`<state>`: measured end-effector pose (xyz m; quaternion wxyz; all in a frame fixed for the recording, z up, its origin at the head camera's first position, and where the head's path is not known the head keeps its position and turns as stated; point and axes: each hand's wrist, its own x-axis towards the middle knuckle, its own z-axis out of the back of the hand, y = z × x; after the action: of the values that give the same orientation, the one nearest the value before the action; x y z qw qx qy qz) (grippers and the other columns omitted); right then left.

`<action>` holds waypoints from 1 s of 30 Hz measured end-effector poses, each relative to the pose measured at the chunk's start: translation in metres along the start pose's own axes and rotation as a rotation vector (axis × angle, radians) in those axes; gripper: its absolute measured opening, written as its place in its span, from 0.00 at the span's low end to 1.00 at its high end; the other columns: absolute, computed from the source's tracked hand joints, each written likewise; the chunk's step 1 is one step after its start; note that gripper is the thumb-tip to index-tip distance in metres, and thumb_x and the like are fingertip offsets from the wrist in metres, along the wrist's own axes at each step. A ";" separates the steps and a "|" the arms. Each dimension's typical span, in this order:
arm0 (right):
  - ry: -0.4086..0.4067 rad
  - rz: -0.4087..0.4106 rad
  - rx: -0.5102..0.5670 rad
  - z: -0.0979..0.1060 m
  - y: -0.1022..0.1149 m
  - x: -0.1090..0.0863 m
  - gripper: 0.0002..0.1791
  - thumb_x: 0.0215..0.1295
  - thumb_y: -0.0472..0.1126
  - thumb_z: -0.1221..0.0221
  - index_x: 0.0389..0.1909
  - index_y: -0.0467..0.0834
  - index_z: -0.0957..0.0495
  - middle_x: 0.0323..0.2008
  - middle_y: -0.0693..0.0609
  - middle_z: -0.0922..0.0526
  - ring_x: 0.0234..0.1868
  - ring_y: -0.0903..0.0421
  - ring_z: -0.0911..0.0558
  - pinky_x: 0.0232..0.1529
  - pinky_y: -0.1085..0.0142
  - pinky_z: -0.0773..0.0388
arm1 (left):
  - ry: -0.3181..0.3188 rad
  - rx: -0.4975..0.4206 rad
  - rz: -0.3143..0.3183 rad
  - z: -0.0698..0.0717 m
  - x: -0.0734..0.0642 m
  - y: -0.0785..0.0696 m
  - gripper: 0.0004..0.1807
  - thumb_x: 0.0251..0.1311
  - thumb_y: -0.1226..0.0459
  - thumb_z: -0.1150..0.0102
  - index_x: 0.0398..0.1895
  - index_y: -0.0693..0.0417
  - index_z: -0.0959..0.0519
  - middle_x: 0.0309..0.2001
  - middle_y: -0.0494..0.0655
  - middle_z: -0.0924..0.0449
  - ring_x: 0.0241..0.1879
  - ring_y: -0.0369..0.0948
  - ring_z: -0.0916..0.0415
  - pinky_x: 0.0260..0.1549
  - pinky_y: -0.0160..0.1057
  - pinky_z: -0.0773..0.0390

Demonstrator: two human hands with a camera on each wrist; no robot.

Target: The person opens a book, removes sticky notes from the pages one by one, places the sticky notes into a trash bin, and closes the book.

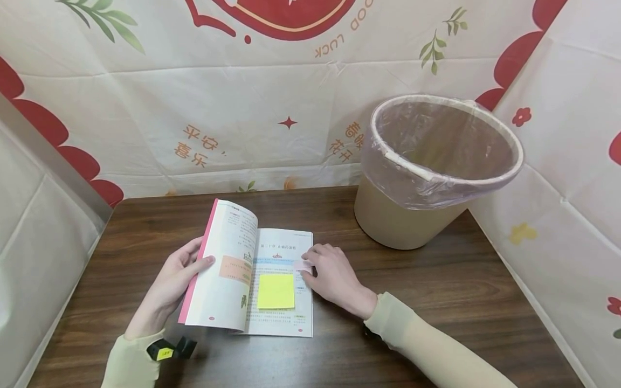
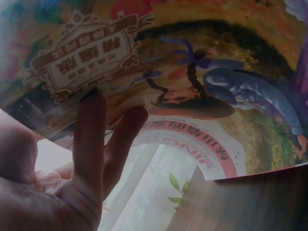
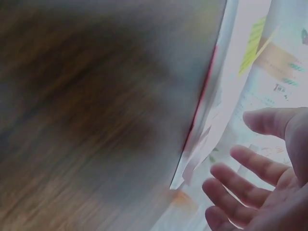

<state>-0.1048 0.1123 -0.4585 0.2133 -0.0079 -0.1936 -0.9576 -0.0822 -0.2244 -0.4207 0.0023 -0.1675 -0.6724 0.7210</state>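
Observation:
An open book [image 1: 228, 231] with a pink edge lies on the table, its left side lifted and its right page flat. My left hand [image 1: 177, 277] grips the lifted side, thumb on the page and fingers behind. In the left wrist view those fingers [image 2: 89, 139] lie against the illustrated cover [image 2: 202, 96]. A yellow sticky note [image 1: 275, 291] is on the right page. My right hand [image 1: 337, 277] is over that page's outer edge, thumb and fingertips around a small pale pink slip [image 1: 303, 265]. The right wrist view shows its fingers [image 3: 245, 185] spread apart beside the pages.
A beige trash bin [image 1: 398, 221] lined with a clear purplish bag stands at the back right of the dark wooden table [image 1: 417, 334]. Patterned white cloth [image 1: 233, 108] hangs behind the table and along both sides.

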 end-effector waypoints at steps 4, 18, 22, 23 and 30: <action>0.040 0.035 0.005 0.000 0.005 -0.004 0.17 0.66 0.45 0.30 0.52 0.42 0.12 0.50 0.48 0.11 0.51 0.50 0.16 0.58 0.52 0.20 | -0.003 0.003 0.000 0.000 0.000 0.001 0.37 0.77 0.61 0.43 0.81 0.61 0.46 0.46 0.25 0.12 0.41 0.35 0.09 0.39 0.41 0.09; 0.172 0.152 -0.036 -0.003 0.020 -0.015 0.20 0.69 0.51 0.33 0.57 0.46 0.13 0.54 0.51 0.12 0.52 0.55 0.15 0.55 0.59 0.15 | -0.007 -0.005 -0.002 0.000 0.000 -0.001 0.37 0.77 0.62 0.43 0.81 0.61 0.47 0.46 0.25 0.12 0.41 0.34 0.09 0.39 0.41 0.09; 0.171 0.183 -0.033 -0.003 0.024 -0.018 0.20 0.69 0.52 0.32 0.56 0.46 0.13 0.52 0.51 0.12 0.51 0.56 0.15 0.54 0.60 0.15 | -0.007 -0.006 -0.001 0.000 0.000 0.000 0.37 0.77 0.62 0.43 0.81 0.61 0.47 0.46 0.25 0.12 0.41 0.34 0.09 0.39 0.41 0.09; 0.171 0.193 -0.036 -0.004 0.024 -0.018 0.20 0.68 0.52 0.32 0.56 0.46 0.13 0.51 0.52 0.12 0.51 0.56 0.15 0.54 0.60 0.15 | -0.007 -0.004 -0.001 0.000 0.000 0.000 0.37 0.77 0.62 0.43 0.81 0.61 0.47 0.46 0.25 0.12 0.41 0.34 0.09 0.39 0.41 0.09; 0.180 0.259 -0.066 -0.008 0.028 -0.023 0.21 0.68 0.53 0.32 0.55 0.46 0.13 0.49 0.52 0.12 0.50 0.56 0.16 0.55 0.61 0.16 | 0.000 -0.014 -0.015 0.001 0.000 0.000 0.35 0.77 0.63 0.44 0.80 0.63 0.46 0.45 0.26 0.11 0.40 0.34 0.09 0.38 0.40 0.09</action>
<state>-0.0724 0.0954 -0.4580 0.3513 0.0461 -0.1394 -0.9247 -0.0826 -0.2249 -0.4211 0.0066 -0.1625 -0.6787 0.7162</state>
